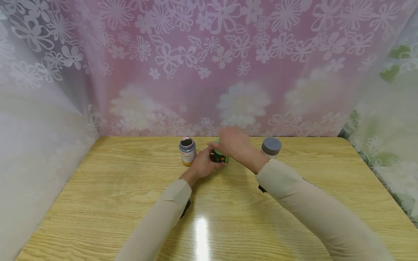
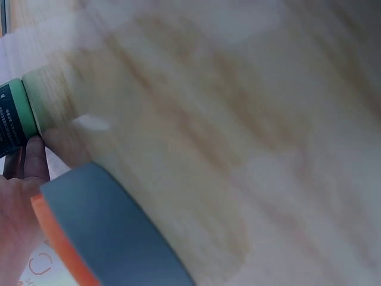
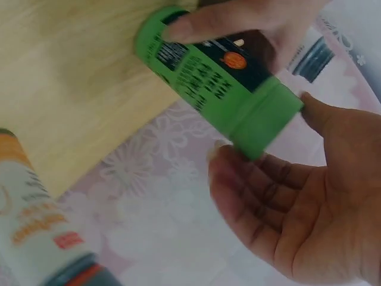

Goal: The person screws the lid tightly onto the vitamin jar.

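Observation:
A green bottle [image 3: 202, 80] with a dark label stands near the table's back edge. My left hand [image 1: 204, 163] wraps thumb and fingers round its body. Over the top, my right hand [image 1: 233, 143] has its thumb and curled fingers on the green lid [image 3: 268, 119], which is on the bottle. The left wrist view catches only part of the bottle [image 2: 11, 116] and the left hand [image 2: 24, 208] at its side. Just left of the left hand is a white and orange bottle [image 1: 188, 156], its dark mouth uncovered.
Behind the right forearm, a bottle with a grey cap [image 1: 271, 145] stands on the wooden table [image 1: 130, 203]. A pink flowered curtain [image 1: 183, 79] hangs right behind the back edge. A grey and orange curved object [image 2: 113, 226] is close before the left wrist camera.

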A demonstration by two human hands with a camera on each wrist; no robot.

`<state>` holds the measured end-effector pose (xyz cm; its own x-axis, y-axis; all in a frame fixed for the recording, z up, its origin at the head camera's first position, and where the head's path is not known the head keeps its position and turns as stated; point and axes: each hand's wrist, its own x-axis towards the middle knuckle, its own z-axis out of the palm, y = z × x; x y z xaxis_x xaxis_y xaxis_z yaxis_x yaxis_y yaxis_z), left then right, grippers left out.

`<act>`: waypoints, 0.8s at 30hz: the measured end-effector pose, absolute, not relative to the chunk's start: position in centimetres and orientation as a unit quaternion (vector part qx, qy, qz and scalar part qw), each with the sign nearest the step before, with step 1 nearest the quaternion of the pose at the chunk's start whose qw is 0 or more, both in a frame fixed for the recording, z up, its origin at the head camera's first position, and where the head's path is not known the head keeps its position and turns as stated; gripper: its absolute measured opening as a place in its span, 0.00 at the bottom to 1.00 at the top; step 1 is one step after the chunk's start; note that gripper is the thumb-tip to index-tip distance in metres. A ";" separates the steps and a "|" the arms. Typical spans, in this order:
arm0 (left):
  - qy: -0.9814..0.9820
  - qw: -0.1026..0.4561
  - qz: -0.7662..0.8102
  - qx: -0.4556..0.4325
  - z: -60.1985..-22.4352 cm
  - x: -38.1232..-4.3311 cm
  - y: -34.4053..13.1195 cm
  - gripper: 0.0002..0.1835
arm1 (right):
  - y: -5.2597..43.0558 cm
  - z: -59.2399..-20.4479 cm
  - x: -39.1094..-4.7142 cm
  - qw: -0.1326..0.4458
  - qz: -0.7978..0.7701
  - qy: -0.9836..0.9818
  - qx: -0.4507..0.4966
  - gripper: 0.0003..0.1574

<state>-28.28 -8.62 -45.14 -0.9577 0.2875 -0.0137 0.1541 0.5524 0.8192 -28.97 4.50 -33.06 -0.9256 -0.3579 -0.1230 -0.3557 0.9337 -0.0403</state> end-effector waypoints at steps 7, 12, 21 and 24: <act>0.876 0.070 0.456 0.137 -45.1 -28.4 -8.7 0.36 | 6.7 -32.7 -30.2 0.107 -0.021 0.924 -0.366 0.35; 0.881 0.063 0.448 0.141 -45.2 -28.4 -8.6 0.35 | 7.4 -31.8 -30.5 0.143 -0.034 0.872 -0.466 0.24; 0.869 0.068 0.468 0.145 -45.4 -28.4 -8.6 0.35 | 6.3 -31.9 -30.2 0.123 -0.023 0.899 -0.421 0.20; 0.865 0.069 0.476 0.145 -45.3 -28.4 -8.7 0.36 | 5.8 -32.1 -29.8 0.105 -0.021 0.920 -0.377 0.18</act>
<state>-28.44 -8.67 -45.26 -0.9485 0.3162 0.0188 0.1849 0.5045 0.8434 -29.85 5.77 -32.12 -0.6932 -0.6987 -0.1771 -0.6899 0.7143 -0.1177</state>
